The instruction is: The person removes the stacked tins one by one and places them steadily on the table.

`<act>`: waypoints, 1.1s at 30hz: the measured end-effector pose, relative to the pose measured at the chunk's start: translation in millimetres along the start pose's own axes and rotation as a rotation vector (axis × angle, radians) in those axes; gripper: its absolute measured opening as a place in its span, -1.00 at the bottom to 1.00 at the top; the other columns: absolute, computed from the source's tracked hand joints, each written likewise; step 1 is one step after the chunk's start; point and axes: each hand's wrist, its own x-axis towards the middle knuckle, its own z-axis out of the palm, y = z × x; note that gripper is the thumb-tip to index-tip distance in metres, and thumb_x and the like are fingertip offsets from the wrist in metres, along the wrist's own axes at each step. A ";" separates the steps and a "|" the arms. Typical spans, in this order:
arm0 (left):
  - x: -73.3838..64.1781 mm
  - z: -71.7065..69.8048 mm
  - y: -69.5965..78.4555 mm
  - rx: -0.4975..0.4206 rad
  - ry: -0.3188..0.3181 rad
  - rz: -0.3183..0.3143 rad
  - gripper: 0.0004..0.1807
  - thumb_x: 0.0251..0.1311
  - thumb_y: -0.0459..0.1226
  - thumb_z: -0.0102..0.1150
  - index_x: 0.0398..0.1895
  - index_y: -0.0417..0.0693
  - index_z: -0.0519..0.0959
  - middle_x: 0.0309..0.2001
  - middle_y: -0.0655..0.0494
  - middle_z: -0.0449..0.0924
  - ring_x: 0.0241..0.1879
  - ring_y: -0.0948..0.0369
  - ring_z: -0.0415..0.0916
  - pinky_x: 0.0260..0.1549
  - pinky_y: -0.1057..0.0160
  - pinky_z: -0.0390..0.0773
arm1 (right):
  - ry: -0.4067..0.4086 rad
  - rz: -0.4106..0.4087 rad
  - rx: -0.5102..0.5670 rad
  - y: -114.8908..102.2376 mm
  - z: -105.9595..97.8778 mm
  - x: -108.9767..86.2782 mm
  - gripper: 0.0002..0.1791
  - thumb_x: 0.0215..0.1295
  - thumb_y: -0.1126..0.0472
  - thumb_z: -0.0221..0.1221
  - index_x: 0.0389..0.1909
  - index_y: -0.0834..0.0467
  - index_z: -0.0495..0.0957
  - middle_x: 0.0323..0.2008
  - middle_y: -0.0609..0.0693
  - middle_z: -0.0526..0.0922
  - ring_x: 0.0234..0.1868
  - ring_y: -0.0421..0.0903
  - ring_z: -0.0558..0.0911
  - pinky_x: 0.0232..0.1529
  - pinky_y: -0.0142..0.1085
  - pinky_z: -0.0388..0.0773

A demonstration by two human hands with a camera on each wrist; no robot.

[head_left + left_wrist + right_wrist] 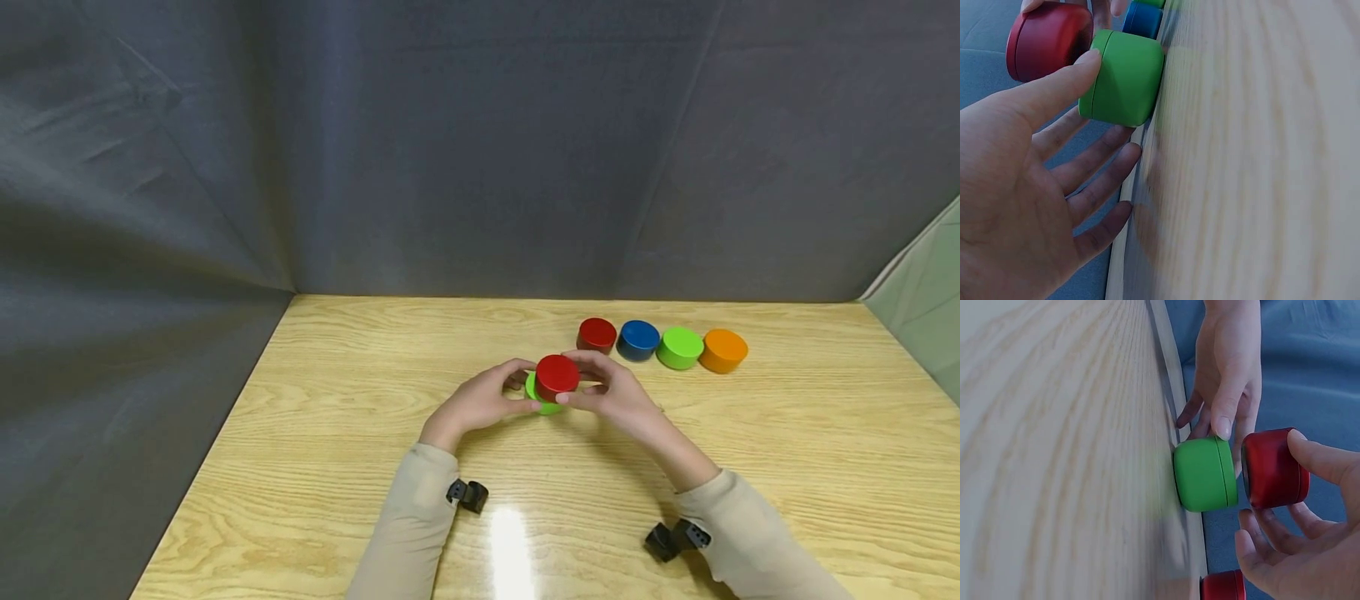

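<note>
A green round lidded container [550, 408] stands on the table. My left hand [482, 400] holds it by the side, with the thumb near its top edge and the other fingers behind. In the right wrist view the green container [1200, 476] stands upright. Just above it, my right hand [621, 402] pinches a red round lidded container [557, 377] between thumb and fingers. A narrow gap shows between the red container [1270, 469] and the green one. From the head camera, the red one hides much of the green one.
Behind and to the right stands a row of similar round containers: a second red one [597, 335], a blue one [638, 340], another green one [680, 347] and an orange one [723, 350]. The wooden table [337, 367] ends at a dark cloth wall [480, 167].
</note>
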 end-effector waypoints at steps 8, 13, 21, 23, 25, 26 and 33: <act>0.6 -0.1 1.0 -0.006 -0.005 0.001 -0.38 0.22 -0.01 0.35 0.35 0.21 0.42 0.11 0.22 0.55 0.12 0.25 0.47 0.16 0.05 0.43 | 0.018 -0.020 -0.006 -2.3 -8.9 -7.8 -0.34 0.24 0.24 0.36 0.31 0.31 0.37 0.21 0.25 0.51 0.15 0.19 0.53 -0.04 -0.42 0.54; 0.8 -0.1 0.5 -0.009 -0.001 -0.002 -0.39 0.21 -0.02 0.36 0.34 0.22 0.43 0.09 0.23 0.55 0.10 0.26 0.47 0.15 0.08 0.43 | 0.021 -0.014 -0.004 -3.2 -13.9 -12.1 -0.35 0.25 0.23 0.36 0.31 0.32 0.36 0.21 0.26 0.50 0.14 0.19 0.54 -0.05 -0.44 0.54; 1.0 0.4 1.1 -0.011 0.004 0.008 -0.39 0.21 -0.04 0.37 0.33 0.21 0.44 0.06 0.24 0.55 0.10 0.26 0.47 0.15 0.12 0.42 | 0.042 -0.006 -0.035 -4.4 -23.2 -18.4 -0.34 0.25 0.24 0.35 0.33 0.32 0.34 0.23 0.28 0.47 0.13 0.20 0.53 -0.05 -0.48 0.52; 0.6 0.3 1.6 -0.011 0.007 0.008 -0.40 0.21 -0.04 0.37 0.32 0.21 0.44 0.06 0.24 0.55 0.10 0.25 0.47 0.15 0.11 0.42 | 0.043 -0.001 -0.027 -4.5 -25.0 -19.5 -0.33 0.26 0.23 0.35 0.34 0.30 0.34 0.24 0.26 0.47 0.14 0.19 0.52 -0.04 -0.48 0.51; 0.3 0.0 2.0 -0.011 0.008 0.009 -0.40 0.21 -0.04 0.37 0.32 0.22 0.45 0.07 0.23 0.55 0.10 0.25 0.47 0.14 0.11 0.42 | 0.046 0.003 -0.018 -4.5 -26.5 -20.4 -0.31 0.26 0.23 0.35 0.36 0.28 0.33 0.25 0.25 0.46 0.16 0.18 0.51 -0.01 -0.44 0.52; 0.3 -0.1 2.0 -0.011 0.008 0.010 -0.41 0.21 -0.04 0.37 0.31 0.22 0.45 0.07 0.23 0.55 0.10 0.25 0.47 0.14 0.11 0.42 | 0.048 0.005 -0.017 -4.5 -27.3 -20.9 -0.31 0.26 0.23 0.35 0.36 0.28 0.33 0.26 0.25 0.45 0.16 0.18 0.51 -0.01 -0.44 0.52; 0.0 -0.1 1.5 -0.019 0.006 0.013 -0.42 0.22 -0.04 0.36 0.31 0.21 0.45 0.07 0.23 0.55 0.10 0.24 0.47 0.14 0.10 0.43 | 0.071 -0.008 -0.031 -2.6 -34.0 -24.7 -0.31 0.26 0.26 0.35 0.37 0.30 0.33 0.25 0.27 0.45 0.12 0.17 0.52 -0.01 -0.43 0.53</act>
